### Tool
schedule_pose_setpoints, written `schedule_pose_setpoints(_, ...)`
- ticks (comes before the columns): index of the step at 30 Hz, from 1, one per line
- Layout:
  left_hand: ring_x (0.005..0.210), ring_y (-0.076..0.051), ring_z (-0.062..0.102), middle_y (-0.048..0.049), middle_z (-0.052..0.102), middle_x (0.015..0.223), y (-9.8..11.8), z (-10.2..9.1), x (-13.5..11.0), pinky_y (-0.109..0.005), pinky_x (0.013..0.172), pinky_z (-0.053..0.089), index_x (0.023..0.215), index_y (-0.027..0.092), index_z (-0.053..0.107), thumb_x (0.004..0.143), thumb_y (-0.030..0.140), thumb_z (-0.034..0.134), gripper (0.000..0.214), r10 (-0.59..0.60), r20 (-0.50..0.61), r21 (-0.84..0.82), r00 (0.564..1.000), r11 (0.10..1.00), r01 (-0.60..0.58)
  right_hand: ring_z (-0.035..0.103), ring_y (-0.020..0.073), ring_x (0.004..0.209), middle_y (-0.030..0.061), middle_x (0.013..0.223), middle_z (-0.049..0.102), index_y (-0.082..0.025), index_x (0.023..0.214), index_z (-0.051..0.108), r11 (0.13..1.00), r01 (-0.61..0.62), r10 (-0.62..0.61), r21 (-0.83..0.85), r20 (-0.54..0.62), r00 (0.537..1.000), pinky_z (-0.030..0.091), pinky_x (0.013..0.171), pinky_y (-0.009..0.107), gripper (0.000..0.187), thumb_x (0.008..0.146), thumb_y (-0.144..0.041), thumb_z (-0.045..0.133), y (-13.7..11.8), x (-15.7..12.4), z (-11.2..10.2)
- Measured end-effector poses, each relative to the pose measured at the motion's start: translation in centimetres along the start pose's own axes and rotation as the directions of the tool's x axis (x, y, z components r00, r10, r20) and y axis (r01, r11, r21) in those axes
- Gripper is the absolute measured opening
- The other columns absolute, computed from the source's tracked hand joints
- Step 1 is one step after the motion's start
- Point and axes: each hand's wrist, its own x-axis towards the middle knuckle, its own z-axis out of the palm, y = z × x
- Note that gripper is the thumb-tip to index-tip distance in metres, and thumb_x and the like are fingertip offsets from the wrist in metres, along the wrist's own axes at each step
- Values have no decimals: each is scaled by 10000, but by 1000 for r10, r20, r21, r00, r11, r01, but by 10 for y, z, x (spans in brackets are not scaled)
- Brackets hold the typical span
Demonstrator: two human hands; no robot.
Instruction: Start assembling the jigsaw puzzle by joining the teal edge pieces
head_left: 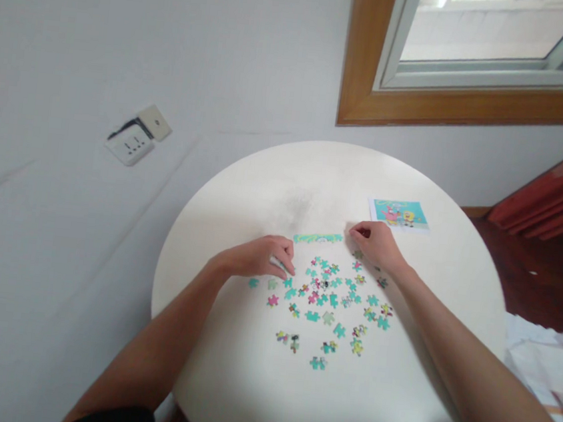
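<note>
On the white round table lies a spread of loose jigsaw puzzle pieces (pixel 333 300), mostly teal with some pink and yellow ones. Behind them, several joined pieces form a narrow teal-and-green puzzle strip (pixel 317 239). My left hand (pixel 261 254) rests at the left of the spread with its fingers apart, fingertips close to a teal piece (pixel 287 283); I see nothing held in it. At the strip's right end, my right hand (pixel 375 242) has its fingers curled and pinched together. Whatever may be between those fingertips is hidden.
A printed reference picture (pixel 402 214) with a pink and a yellow cartoon figure lies at the table's (pixel 244 187) back right. The wall with a socket (pixel 130 145) stands behind and left. A window frame (pixel 358 98) is beyond; papers (pixel 547 360) lie at right.
</note>
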Motion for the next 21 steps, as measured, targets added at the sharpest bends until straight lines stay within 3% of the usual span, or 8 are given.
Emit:
schedule_pose_setpoints(7, 851, -148, 579, -26, 604, 903, -2, -5, 0, -262, 805, 430, 946, 225, 786, 801, 194, 766, 150, -41, -64, 76, 997, 996, 46, 649, 191, 676, 74, 745, 737, -140, 769, 744, 1000, -20, 20, -19, -15, 1000, 436, 652, 286, 204, 826, -217, 564, 0, 1, -2)
schedule_pose_setpoints(13, 781, -121, 582, -15, 614, 850, -3, -5, 0, -237, 733, 418, 863, 200, 779, 826, 172, 725, 71, -82, -147, 76, 986, 993, 94, 657, 215, 692, 99, 742, 739, -136, 752, 742, 987, -135, 124, -87, -122, 985, 436, 655, 302, 215, 818, -216, 554, 9, 7, -12)
schedule_pose_setpoints(21, 716, -109, 568, -10, 624, 802, -10, -3, 1, -230, 678, 408, 826, 186, 759, 854, 185, 665, 97, -173, -333, 100, 927, 971, 216, 637, 204, 622, 95, 709, 727, -126, 766, 736, 994, -108, 110, 19, -238, 965, 468, 657, 319, 231, 784, -246, 539, 17, 13, -28)
